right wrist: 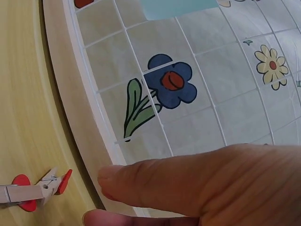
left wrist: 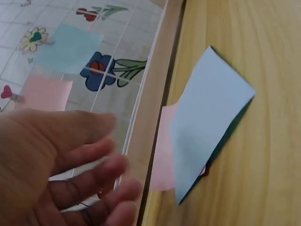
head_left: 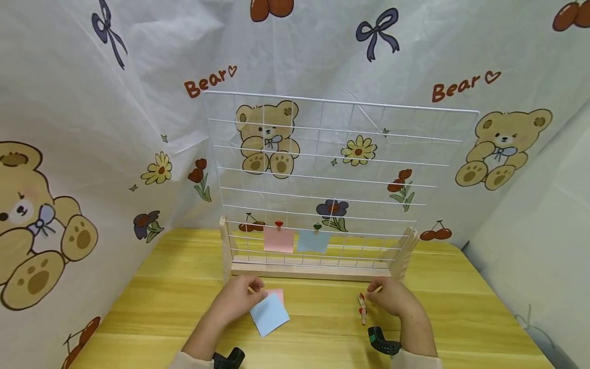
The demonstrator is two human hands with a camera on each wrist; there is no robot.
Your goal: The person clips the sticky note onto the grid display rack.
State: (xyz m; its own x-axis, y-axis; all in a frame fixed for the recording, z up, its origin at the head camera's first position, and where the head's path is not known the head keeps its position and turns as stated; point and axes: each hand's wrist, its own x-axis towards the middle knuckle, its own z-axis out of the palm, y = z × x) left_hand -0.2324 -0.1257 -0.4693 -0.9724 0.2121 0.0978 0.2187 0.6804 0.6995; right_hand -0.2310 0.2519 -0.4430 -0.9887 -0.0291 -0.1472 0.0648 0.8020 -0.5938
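Note:
My left hand [head_left: 238,300] hovers at the left of a light blue paper square [head_left: 270,316], which lies on the table over a pink paper square [head_left: 278,293]. In the left wrist view its fingers are loosely bent with nothing between them, apart from the blue paper [left wrist: 211,99]. The right hand [head_left: 392,296] is beside small wooden clothespins [head_left: 362,313] with red heart shapes. Seen from the right wrist, thumb and finger stand apart from the clothespins [right wrist: 30,194] and hold nothing.
A white wire grid [head_left: 341,101] stands upright in a wooden base [head_left: 313,271]. Clipped low on it hang a pink paper [head_left: 278,242] under a red-heart clothespin and a blue paper [head_left: 313,243] under a green-heart one. Behind is a bear-printed cloth [head_left: 295,56].

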